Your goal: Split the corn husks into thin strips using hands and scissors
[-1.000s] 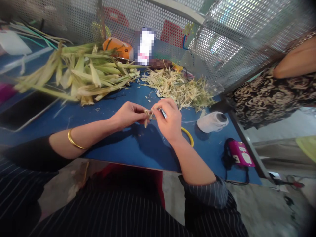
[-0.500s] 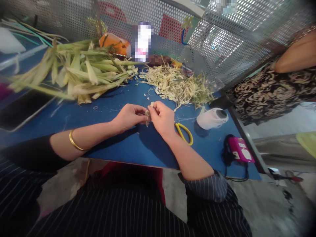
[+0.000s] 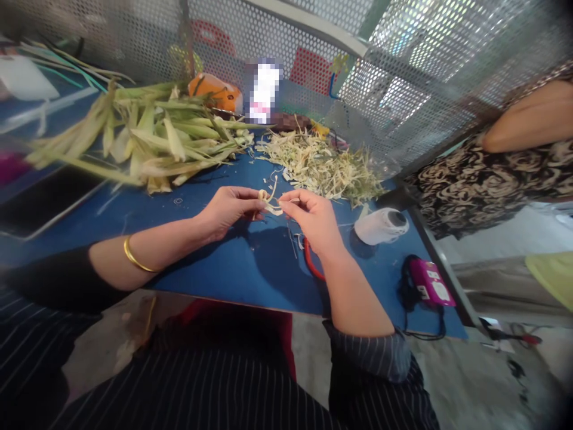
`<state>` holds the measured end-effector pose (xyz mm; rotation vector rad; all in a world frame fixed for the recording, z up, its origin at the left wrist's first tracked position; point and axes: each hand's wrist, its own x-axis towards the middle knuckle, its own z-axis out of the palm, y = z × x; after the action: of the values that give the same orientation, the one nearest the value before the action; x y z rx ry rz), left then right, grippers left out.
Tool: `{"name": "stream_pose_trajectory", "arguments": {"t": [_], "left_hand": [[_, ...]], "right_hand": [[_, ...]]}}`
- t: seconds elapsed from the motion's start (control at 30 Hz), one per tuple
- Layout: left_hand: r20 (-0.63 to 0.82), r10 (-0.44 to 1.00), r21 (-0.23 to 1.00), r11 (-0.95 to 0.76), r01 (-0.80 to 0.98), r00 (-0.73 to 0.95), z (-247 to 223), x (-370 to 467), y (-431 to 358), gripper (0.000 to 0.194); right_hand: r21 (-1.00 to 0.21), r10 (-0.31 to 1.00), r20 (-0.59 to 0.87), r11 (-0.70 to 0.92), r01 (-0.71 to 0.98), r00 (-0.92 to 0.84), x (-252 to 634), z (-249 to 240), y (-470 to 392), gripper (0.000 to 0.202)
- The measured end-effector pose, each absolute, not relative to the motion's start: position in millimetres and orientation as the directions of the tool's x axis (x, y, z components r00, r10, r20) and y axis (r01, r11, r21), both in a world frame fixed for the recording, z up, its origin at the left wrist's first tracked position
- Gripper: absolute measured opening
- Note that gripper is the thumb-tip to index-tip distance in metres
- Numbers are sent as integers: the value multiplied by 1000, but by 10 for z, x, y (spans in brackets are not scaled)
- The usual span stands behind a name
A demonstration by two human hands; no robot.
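Over the blue table (image 3: 268,280), my left hand (image 3: 230,210) is closed, pinching a small curl of pale corn husk strip (image 3: 274,210) between thumb and fingers. My right hand (image 3: 316,222) is just to the right, its thumb and fingers closed on the other end of the strip. One thin end of the strip sticks up between the hands. Below my right wrist shows a red looped handle (image 3: 308,261); the rest of that tool is hidden. A few thin threads (image 3: 293,240) lie beside it.
Green corn husks (image 3: 165,140) are piled at the back left, shredded husk (image 3: 317,161) at the back centre. On the right stand a white thread cone (image 3: 378,227) and a magenta box (image 3: 432,282) with a black cord. A lit phone (image 3: 265,89) leans behind; a person's arm (image 3: 532,116) is beyond the table.
My right hand has drawn away to the right, and the strip, a tight curl before, now spans the gap between my hands. A yellow handle has gone from sight; a red one shows.
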<state>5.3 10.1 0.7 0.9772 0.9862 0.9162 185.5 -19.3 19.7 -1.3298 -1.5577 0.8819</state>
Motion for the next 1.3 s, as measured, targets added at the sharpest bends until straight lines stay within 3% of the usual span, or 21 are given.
{"name": "stream_pose_trajectory", "arguments": {"t": [0.13, 0.3, 0.4, 0.67, 1.3], "left_hand": [[-228, 925, 952, 278, -131, 305, 16, 51, 95, 33], [-136, 939, 975, 183, -123, 317, -31, 56, 93, 28], [-92, 941, 988, 128, -90, 325, -64, 65, 83, 25], [-65, 944, 996, 82, -40, 324, -75, 73, 77, 22], [87, 925, 962, -175, 211, 369, -78, 54, 40, 16]], "right_hand": [[-984, 989, 140, 144, 105, -46, 1809, 154, -186, 9], [-976, 976, 215, 213, 49, 35, 1725, 59, -167, 8], [-974, 977, 210, 206, 90, 40, 1688, 14, -156, 8], [-891, 974, 225, 201, 408, 12, 1703, -51, -175, 6], [-833, 984, 178, 138, 535, 24, 1728, -84, -153, 4]]}}
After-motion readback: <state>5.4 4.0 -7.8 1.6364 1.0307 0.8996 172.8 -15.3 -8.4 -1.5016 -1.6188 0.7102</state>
